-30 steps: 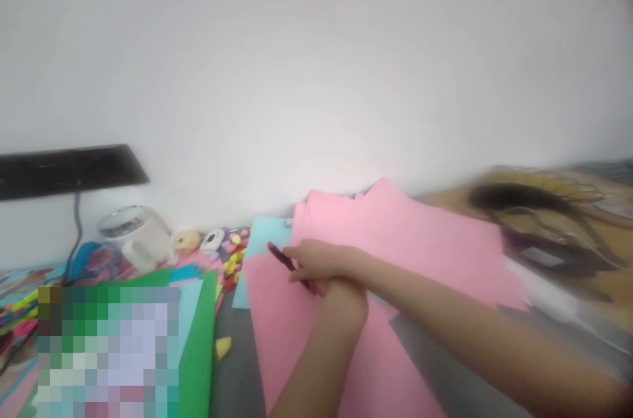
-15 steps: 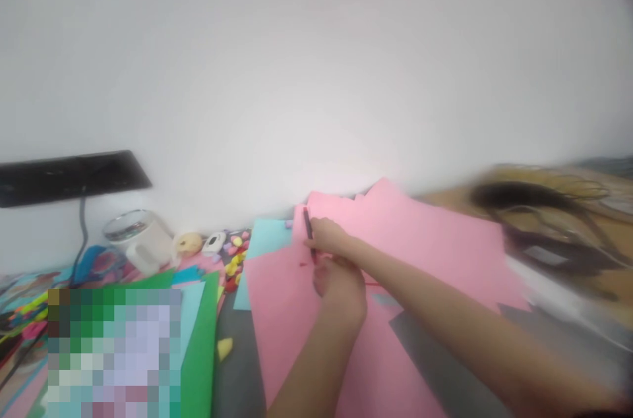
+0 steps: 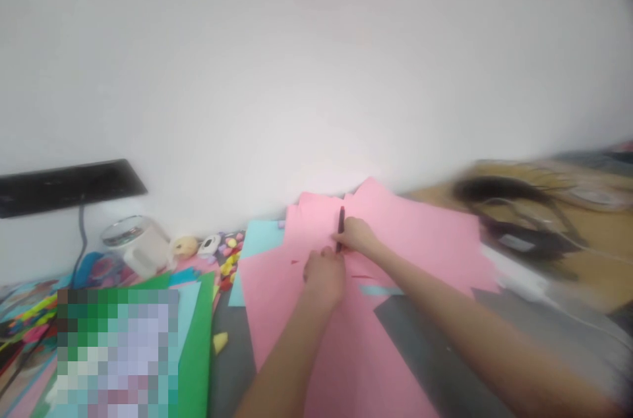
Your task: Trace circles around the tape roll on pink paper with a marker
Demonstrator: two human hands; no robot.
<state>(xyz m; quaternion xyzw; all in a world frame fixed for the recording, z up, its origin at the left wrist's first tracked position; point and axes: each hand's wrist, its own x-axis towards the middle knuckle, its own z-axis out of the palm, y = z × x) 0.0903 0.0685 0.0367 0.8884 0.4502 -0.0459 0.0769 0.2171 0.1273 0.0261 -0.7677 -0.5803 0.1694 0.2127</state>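
Two outstretched arms (image 3: 415, 283): right hand (image 3: 357, 235) pinched around pen (image 3: 341, 221), left hand (image 3: 324, 274) curled on pink paper (image 3: 274, 293), grip unclear.

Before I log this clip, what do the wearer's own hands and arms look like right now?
The left hand and right hand are both bare, without gloves. The left forearm and right forearm show no sleeves as far as I can see. I make out no watch or bracelet; the blur hides finer details.
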